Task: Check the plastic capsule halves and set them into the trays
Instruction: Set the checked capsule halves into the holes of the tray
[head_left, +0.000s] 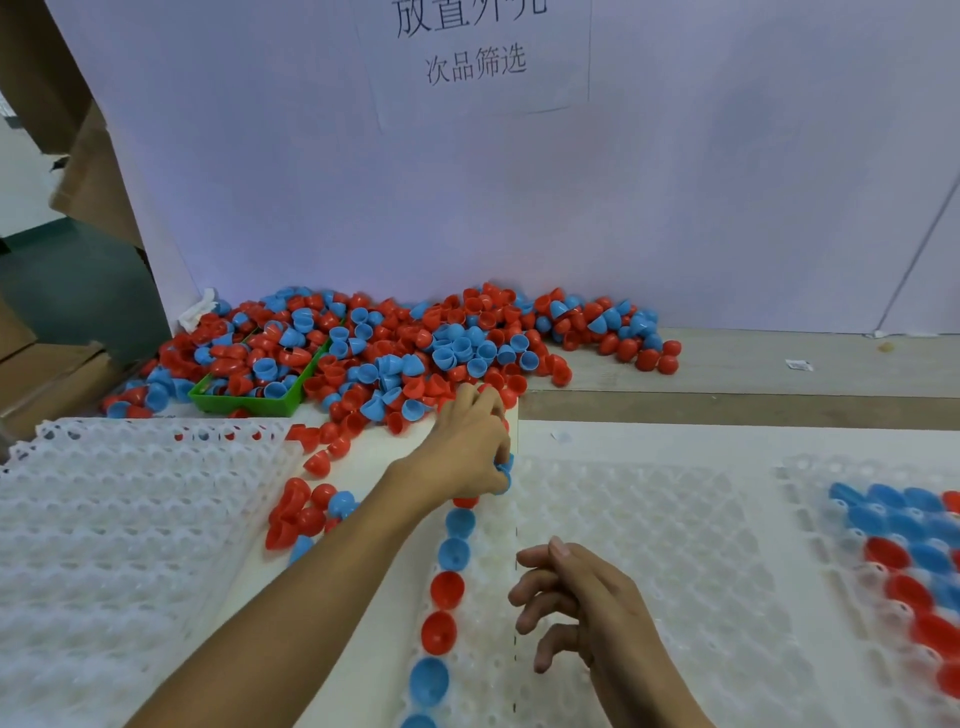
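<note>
On the left of the bench (363, 457) lies a white tray (130, 519) with bare cups, and behind it a big pile of red and blue capsule halves (395, 353) spills over a green bin (249, 402). Your left hand (467, 447) reaches far forward, its grip curled round blue halves (505, 470) at the top of the middle tray (649, 545), where a row of halves (447, 587) already sits. Your right hand (576, 603) hovers lower over that tray, fingers loosely bent, holding nothing; a part-filled tray (810, 519) lies far right.

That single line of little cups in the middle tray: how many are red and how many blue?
Red halves: 3 (the top one is partly under the left hand)
Blue halves: 4 (the lowest is cut off by the frame edge)
Total: 7
</note>
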